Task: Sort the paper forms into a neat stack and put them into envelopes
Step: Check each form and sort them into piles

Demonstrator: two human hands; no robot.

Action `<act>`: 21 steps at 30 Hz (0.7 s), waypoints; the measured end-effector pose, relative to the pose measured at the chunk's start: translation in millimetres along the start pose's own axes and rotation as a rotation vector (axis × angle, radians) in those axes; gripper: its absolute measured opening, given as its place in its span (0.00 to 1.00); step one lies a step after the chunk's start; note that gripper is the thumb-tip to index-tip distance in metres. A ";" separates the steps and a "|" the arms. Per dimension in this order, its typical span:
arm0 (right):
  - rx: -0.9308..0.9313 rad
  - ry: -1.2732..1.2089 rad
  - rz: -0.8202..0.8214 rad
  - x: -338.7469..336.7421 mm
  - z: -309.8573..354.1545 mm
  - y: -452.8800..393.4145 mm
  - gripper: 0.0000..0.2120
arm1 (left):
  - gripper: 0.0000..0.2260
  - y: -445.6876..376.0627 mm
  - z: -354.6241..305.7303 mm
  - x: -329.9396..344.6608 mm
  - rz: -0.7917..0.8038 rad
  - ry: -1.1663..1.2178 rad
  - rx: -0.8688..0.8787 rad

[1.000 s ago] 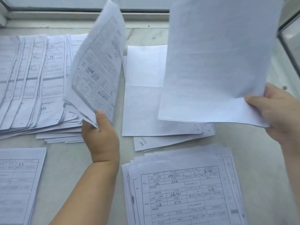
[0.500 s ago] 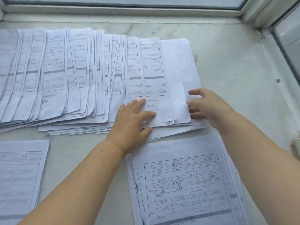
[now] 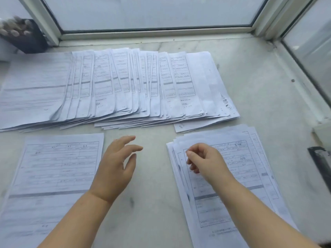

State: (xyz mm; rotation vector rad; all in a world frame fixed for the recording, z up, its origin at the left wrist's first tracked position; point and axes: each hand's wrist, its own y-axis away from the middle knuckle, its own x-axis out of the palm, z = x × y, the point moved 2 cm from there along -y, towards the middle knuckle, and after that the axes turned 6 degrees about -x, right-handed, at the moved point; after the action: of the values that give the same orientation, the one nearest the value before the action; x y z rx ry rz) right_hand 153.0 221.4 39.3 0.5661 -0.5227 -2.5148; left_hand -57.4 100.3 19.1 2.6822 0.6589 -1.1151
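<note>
**A:** Where are your hands relative to the fanned row of forms (image 3: 114, 86)?

**B:** Both sit on your side of it, apart from it. Your left hand (image 3: 116, 167) is over bare marble sill (image 3: 250, 77), just below the middle of the fan, fingers spread and relaxed, gripping nothing. Your right hand (image 3: 206, 161) is below the fan's right end, over the right-hand pile of forms (image 3: 241, 176).

**A:** Is your right hand holding a sheet?

**B:** Its fingers are curled inward with the thumb close to the fingertips. Whether a page corner is pinched there, I cannot tell; no sheet is visibly lifted.

**A:** How do the papers lie?

**B:** The fan runs side to side across the sill, its sheets overlapping, printed faces up. Just below its right end is the right-hand pile, loosely squared with edges staggered. Below the fan's left end lies the left-hand pile of forms (image 3: 53, 167), flat, its edges better aligned.

**A:** Anything else near the fan?

**B:** Behind it is the window frame (image 3: 152, 33). Beyond its far left corner stands a dark pot (image 3: 26, 40), blurred. Well to the right of the fan, at the edge of your view, lies a dark object (image 3: 320, 158) I cannot identify.
</note>
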 end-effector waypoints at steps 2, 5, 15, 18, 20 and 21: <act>0.039 -0.035 0.122 42.7 -12.4 30.2 0.06 | 0.11 39.9 17.7 -25.3 -0.083 0.023 -0.090; 0.099 -0.022 0.293 98.4 -32.5 72.5 0.08 | 0.18 109.2 47.3 -55.1 -0.133 -0.011 -0.209; 0.210 -0.157 0.309 177.6 -39.5 146.6 0.05 | 0.08 219.9 104.6 -81.5 0.109 -0.201 -0.308; 0.245 -0.202 0.297 199.2 -36.3 152.8 0.04 | 0.08 219.9 111.2 -84.8 0.103 -0.219 -0.302; 0.244 -0.146 0.289 211.2 -34.6 154.4 0.05 | 0.14 219.5 112.9 -85.4 0.072 -0.250 -0.236; 0.236 -0.110 0.273 215.7 -33.9 154.9 0.05 | 0.16 219.4 114.0 -85.4 0.050 -0.266 -0.203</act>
State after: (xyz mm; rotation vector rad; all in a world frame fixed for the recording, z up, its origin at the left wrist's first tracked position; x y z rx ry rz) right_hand 60.1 -28.9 20.1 0.4105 -0.8843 -2.2473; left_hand -82.8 -158.9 -5.4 2.3153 0.6168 -1.2862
